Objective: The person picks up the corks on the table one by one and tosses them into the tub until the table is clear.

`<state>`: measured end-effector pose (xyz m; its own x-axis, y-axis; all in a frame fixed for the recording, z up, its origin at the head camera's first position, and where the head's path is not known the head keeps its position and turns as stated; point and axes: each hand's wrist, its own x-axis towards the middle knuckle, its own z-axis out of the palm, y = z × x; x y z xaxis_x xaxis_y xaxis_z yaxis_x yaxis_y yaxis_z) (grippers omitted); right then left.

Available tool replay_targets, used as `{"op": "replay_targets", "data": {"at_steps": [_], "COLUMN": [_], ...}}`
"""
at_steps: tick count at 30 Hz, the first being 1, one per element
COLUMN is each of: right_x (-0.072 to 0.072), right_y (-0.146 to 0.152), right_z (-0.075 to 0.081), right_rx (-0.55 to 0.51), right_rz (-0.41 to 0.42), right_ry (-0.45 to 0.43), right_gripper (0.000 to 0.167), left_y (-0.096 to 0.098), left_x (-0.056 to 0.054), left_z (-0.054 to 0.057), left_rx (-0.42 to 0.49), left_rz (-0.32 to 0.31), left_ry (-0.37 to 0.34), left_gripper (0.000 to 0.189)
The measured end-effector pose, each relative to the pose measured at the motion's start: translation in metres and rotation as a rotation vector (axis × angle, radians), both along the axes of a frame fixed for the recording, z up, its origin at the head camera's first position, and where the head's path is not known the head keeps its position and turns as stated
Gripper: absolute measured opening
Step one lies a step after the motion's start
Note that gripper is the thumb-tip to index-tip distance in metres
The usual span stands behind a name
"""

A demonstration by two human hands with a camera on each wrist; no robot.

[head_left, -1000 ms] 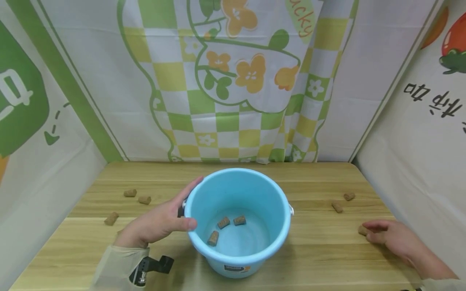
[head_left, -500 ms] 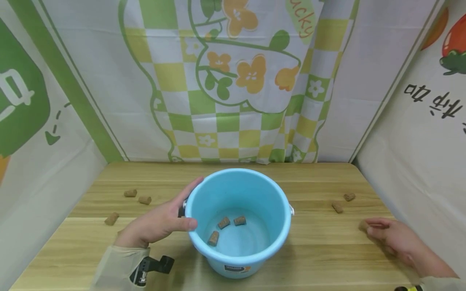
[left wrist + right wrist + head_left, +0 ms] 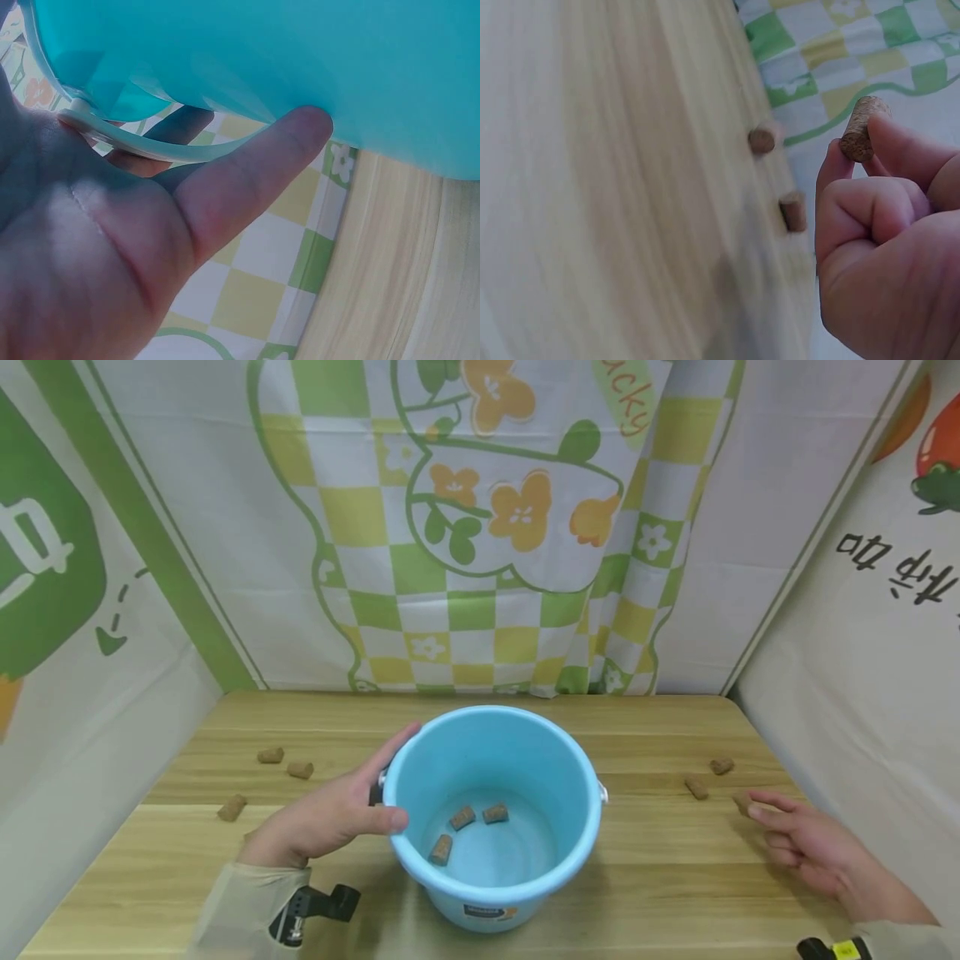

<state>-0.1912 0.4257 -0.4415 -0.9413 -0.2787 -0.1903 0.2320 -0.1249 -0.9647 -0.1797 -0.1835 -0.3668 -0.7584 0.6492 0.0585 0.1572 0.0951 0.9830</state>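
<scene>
A light blue bucket (image 3: 489,892) stands on the wooden table with three corks inside; one cork (image 3: 441,850) lies at its left wall. My left hand (image 3: 337,818) holds the bucket's left side, thumb on the rim and fingers along the outside. From the left wrist, a finger presses the blue wall beside the white handle (image 3: 157,146). My right hand (image 3: 810,843) pinches a cork (image 3: 861,129) between thumb and fingertips, over the right of the table. Two corks lie just beyond that hand, one cork (image 3: 696,787) nearer and another cork (image 3: 722,766) farther.
Left of the bucket, several corks are spread about, among them one cork (image 3: 232,807) and a farther cork (image 3: 300,769). A printed checked cloth (image 3: 480,610) hangs behind the table (image 3: 645,727). White cloth walls flank both sides.
My right hand has taken hold of the cork beside it, lifted it and moved slightly forward. My left hand and the bucket have stayed in place.
</scene>
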Motion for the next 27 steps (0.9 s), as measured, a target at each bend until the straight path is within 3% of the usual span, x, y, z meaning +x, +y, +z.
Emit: {"op": "replay_targets", "data": {"at_steps": [2, 5, 10, 15, 27], "right_x": [-0.001, -0.002, -0.002, -0.004, -0.004], "right_y": [-0.005, -0.012, -0.021, -0.033, -0.058], "right_z": [0.004, 0.009, 0.02, 0.035, 0.068], "right_rx": [0.021, 0.036, -0.091, -0.166, -0.149], "right_rz": [-0.021, -0.035, 0.028, 0.087, 0.146], "right_ry": [0.003, -0.001, 0.028, 0.062, 0.131], "right_gripper": [0.025, 0.041, 0.025, 0.032, 0.031], "left_y": [0.0, 0.0, 0.0, 0.0, -0.001], "left_x": [0.0, 0.0, 0.0, 0.0, 0.001], "left_z": [0.0, 0.0, 0.0, 0.001, 0.001], "left_rx": [0.006, 0.008, 0.01, -0.001, -0.018], "left_rz": [-0.003, -0.006, -0.008, 0.002, 0.01], "left_ry": [-0.004, -0.008, -0.011, -0.01, -0.011], "left_gripper": [0.105, 0.106, 0.104, 0.104, 0.106]}}
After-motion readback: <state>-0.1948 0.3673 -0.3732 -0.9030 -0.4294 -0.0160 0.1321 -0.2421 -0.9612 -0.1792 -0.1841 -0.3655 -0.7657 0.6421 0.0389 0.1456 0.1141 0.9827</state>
